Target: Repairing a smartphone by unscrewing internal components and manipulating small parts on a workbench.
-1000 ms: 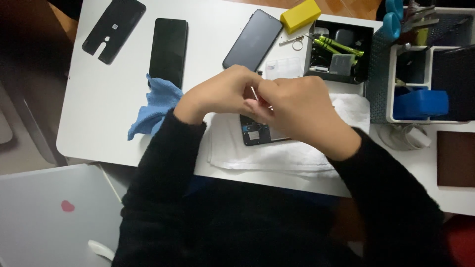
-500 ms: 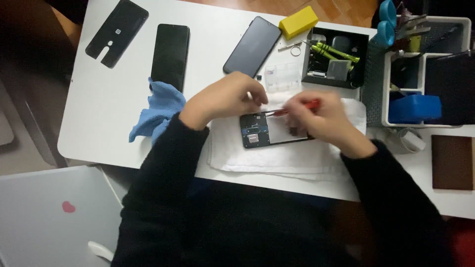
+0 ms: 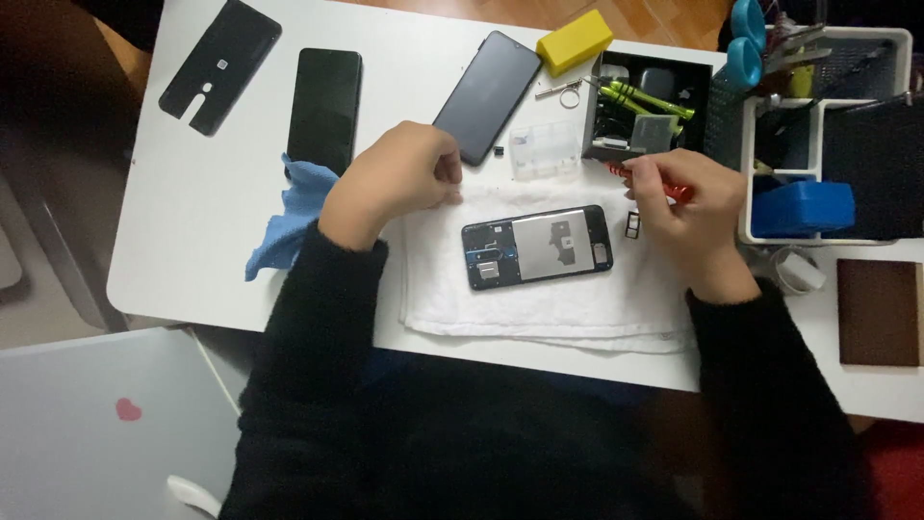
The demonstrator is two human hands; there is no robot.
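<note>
An opened phone with its back cover off lies flat on a folded white towel. My left hand rests curled at the towel's upper left corner, fingers closed, a little apart from the phone. My right hand sits to the right of the phone, shut on a red-handled screwdriver whose tip points left toward the black tool box. A small metal tray part lies on the towel just under that hand.
A black back cover, a dark phone, another phone and a yellow block lie at the far side. A clear parts box, black tool box, white organiser, blue cloth and brown pad surround the towel.
Both hands have drawn apart off the phone, left hand to the upper left, right hand with the screwdriver to the upper right. The opened phone now lies fully uncovered.
</note>
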